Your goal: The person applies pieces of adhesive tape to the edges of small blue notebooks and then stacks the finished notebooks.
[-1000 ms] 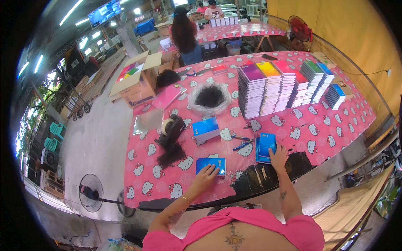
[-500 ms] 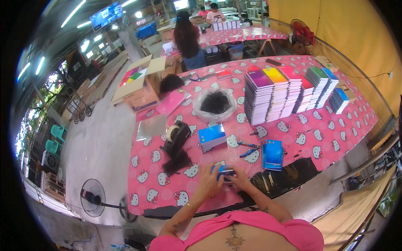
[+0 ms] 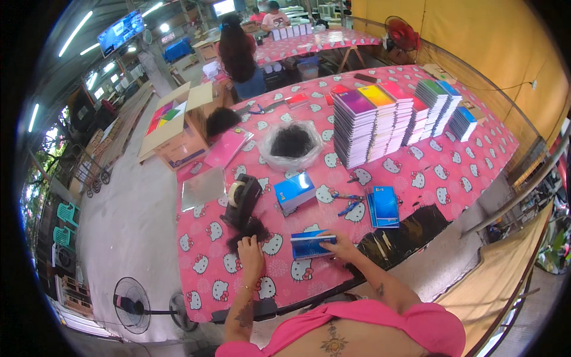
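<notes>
A small blue notebook (image 3: pixel 308 244) is gripped at its right end by my right hand (image 3: pixel 338 245), held low over the pink table near its front edge. To the left, my left hand (image 3: pixel 250 251) has its bent fingers drawn together at the edge of a loose clump of thin black strands (image 3: pixel 242 232); what they pinch is too small to make out. A stack of blue notebooks (image 3: pixel 295 193) stands just beyond the held one. More blue spiral notebooks (image 3: pixel 383 207) lie at the right, beside several pens (image 3: pixel 350 206).
A black tape dispenser (image 3: pixel 242 201) stands behind the clump. Further back are a plastic bag of black strands (image 3: pixel 291 141), tall stacks of coloured notebooks (image 3: pixel 372 122) and an open carton (image 3: pixel 181 140). A torn black patch (image 3: pixel 410 235) lies along the front edge. Other people work behind.
My left hand has left the notebook and moved left to the black clump. My right hand now holds the notebook alone, with more of its blue cover showing. The whole view has shifted slightly.
</notes>
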Tool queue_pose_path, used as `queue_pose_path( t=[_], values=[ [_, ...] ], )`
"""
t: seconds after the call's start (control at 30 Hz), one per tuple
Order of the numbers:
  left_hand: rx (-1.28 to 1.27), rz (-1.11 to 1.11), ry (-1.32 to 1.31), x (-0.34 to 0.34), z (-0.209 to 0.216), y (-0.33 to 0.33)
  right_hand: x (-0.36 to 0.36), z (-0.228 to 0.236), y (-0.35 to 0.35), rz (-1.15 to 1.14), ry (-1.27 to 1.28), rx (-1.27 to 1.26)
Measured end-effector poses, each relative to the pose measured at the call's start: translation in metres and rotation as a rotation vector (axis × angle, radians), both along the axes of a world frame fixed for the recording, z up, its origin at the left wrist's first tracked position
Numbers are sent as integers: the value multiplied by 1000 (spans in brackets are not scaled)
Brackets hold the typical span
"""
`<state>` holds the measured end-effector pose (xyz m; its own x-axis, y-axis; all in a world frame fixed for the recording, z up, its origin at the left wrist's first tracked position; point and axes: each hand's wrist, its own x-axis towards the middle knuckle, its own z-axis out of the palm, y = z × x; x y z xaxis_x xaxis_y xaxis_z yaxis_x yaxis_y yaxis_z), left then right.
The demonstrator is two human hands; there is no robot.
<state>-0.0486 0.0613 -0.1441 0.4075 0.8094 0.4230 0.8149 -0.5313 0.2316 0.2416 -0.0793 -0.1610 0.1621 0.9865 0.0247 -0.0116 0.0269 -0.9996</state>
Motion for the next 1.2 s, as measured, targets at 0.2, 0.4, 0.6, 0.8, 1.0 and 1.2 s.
queue_pose_path(
  t=[0.2, 0.4, 0.6, 0.8, 1.0, 1.2],
  values=[
    [-9, -45, -72, 16, 10, -6, -1, 10, -1, 4, 151, -12],
    [-46, -79, 77, 27, 0, -27, 1, 4, 2, 36, 26, 46],
    [-307, -138, -576, 55, 53, -48, -2, 14, 1, 107, 75, 34],
    [-285, -264, -547, 66, 122, -74, 14, 62, -6, 126, 212, 86],
    [-104, -297, -537, 65, 132, -75, 16, 76, -10, 124, 184, 125],
    [117, -331, -422, 64, 134, -76, 15, 88, -17, 114, 198, 134]
  ],
)
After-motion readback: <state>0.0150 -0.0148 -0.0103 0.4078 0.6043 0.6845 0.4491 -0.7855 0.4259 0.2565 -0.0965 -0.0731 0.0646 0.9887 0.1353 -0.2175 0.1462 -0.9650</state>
